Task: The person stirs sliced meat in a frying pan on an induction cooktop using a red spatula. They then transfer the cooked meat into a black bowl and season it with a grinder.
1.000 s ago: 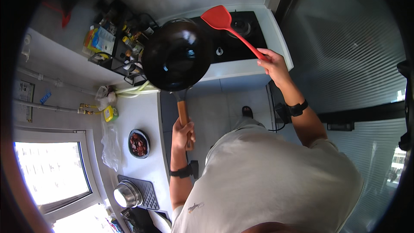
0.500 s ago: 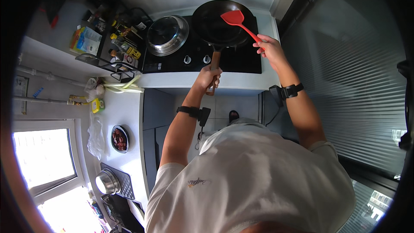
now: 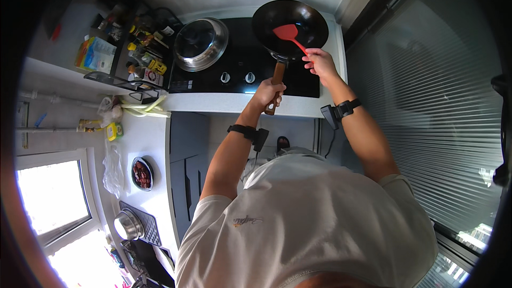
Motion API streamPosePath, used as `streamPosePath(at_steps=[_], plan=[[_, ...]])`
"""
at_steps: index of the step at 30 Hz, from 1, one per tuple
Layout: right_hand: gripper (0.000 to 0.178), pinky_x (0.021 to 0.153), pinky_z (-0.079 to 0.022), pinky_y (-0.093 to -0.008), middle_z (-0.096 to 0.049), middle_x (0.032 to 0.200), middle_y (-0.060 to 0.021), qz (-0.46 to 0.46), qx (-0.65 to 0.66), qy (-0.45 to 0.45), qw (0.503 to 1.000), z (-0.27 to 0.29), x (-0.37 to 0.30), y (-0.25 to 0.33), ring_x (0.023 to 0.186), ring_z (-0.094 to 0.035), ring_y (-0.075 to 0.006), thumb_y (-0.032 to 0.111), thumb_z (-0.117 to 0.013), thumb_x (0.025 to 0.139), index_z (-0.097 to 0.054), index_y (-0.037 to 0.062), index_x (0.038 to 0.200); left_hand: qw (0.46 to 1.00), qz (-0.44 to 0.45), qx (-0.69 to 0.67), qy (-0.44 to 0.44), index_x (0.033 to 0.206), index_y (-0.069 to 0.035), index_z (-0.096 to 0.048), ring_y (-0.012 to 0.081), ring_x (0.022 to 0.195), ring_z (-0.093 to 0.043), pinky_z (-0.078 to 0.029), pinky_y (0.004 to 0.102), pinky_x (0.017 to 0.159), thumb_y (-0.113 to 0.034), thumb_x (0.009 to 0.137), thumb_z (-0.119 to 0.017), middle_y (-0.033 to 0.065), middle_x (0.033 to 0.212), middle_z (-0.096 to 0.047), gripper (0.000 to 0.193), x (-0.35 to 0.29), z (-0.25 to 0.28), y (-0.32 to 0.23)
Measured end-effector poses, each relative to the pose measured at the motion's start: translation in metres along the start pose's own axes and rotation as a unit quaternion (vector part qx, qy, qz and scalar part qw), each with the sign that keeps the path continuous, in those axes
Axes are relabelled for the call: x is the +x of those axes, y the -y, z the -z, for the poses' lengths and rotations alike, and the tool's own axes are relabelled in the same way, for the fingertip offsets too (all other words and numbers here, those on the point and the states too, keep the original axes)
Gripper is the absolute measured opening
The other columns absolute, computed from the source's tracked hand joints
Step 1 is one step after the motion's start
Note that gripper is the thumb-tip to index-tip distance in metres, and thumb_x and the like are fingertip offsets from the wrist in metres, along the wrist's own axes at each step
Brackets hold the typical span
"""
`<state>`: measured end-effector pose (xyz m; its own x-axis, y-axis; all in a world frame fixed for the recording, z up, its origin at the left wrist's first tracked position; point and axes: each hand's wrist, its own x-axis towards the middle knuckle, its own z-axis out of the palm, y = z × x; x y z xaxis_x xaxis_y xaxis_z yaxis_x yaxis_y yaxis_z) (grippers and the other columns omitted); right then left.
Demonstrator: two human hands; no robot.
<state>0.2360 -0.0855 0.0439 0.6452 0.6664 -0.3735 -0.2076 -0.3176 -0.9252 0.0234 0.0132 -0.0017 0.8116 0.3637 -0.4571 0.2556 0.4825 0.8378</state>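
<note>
Red spatula [image 3: 286,32] over wok [image 3: 311,24], room toward right rim [image 3: 326,30]

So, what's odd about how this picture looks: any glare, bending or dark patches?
Head view: the window is blown out to white; head view: pale glints show inside the wok; head view: lines on the ridged panel bow toward the rim; head view: the picture's corners fall to black.

Wok [image 3: 308,23] glossy metal, handle [image 3: 278,71] smooth wood; spatula [image 3: 286,32] smooth, plastic or silicone, can't tell from my end; pot [image 3: 216,56] shiny metal; stovetop [image 3: 242,48] glossy, glass-like; table [image 3: 154,146] smooth; bag [image 3: 112,170] thin crinkly plastic, AFAICT; shirt [image 3: 320,224] matt cloth.
</note>
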Motion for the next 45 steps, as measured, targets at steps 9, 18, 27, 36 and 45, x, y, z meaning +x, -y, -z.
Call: streamPosePath(at_steps=[9, 18, 27, 36, 45], plan=[[0.034, 0.055, -0.049, -0.0243, -0.07, 0.105, -0.006, -0.016, -0.013, -0.037, 0.999, 0.001, -0.003, -0.019, 0.064, -0.061, -0.0106, 0.022, -0.061, 0.099, -0.056, 0.0089, 0.13, 0.999, 0.007, -0.044, -0.01, 0.104, -0.004, -0.05, 0.0163, 0.051, -0.056, -0.05, 0.0325, 0.047, -0.018, 0.094, -0.064, 0.0042, 0.07, -0.056, 0.022, 0.003, -0.025, 0.015], [0.053, 0.094, -0.047, -0.033, -0.059, 0.131, -0.0124, 0.251, -0.096, -0.132, 0.954, 0.02, -0.03, -0.045, 0.115, -0.058, -0.0232, 0.021, -0.072, 0.093, -0.05, 0.0031, 0.138, 0.993, 0.009, 0.059, -0.098, 0.143, 0.001, -0.045, 0.0221, 0.079, -0.069, -0.06, 0.0336, 0.061, -0.044, 0.097, -0.061, 0.0176, 0.113, -0.066, 0.066, -0.023, 0.009, 0.012], [0.021, 0.085, -0.054, -0.0286, -0.069, 0.098, -0.0123, 0.429, -0.089, 0.14, 0.888, -0.07, -0.176, 0.023, 0.088, -0.065, -0.0165, 0.002, -0.056, 0.1, -0.062, -0.0055, 0.119, 0.941, 0.018, 0.102, -0.323, 0.109, -0.001, -0.065, 0.0158, 0.069, -0.066, -0.054, 0.0302, 0.06, -0.025, 0.09, -0.066, 0.0082, 0.087, -0.07, 0.031, -0.218, 0.128, 0.102], [0.018, 0.078, -0.055, -0.0248, -0.07, 0.093, -0.0075, 0.243, -0.173, 0.413, 0.86, -0.313, -0.271, -0.026, 0.083, -0.066, -0.0122, 0.007, -0.061, 0.098, -0.068, -0.0027, 0.112, 0.871, 0.077, 0.14, -0.464, 0.109, -0.001, -0.067, 0.0182, 0.073, -0.069, -0.056, 0.034, 0.068, -0.026, 0.094, -0.067, 0.0126, 0.092, -0.073, 0.028, -0.442, 0.192, 0.238], [0.019, 0.07, -0.051, -0.0215, -0.071, 0.092, -0.0041, 0.143, -0.288, 0.545, 0.774, -0.496, -0.293, -0.102, 0.077, -0.064, -0.0082, 0.01, -0.063, 0.097, -0.069, 0.0025, 0.113, 0.781, 0.086, -0.052, -0.616, 0.105, 0.0, -0.068, 0.0249, 0.078, -0.069, -0.054, 0.0361, 0.074, -0.026, 0.092, -0.067, 0.0132, 0.085, -0.072, 0.029, -0.606, 0.238, 0.314]])
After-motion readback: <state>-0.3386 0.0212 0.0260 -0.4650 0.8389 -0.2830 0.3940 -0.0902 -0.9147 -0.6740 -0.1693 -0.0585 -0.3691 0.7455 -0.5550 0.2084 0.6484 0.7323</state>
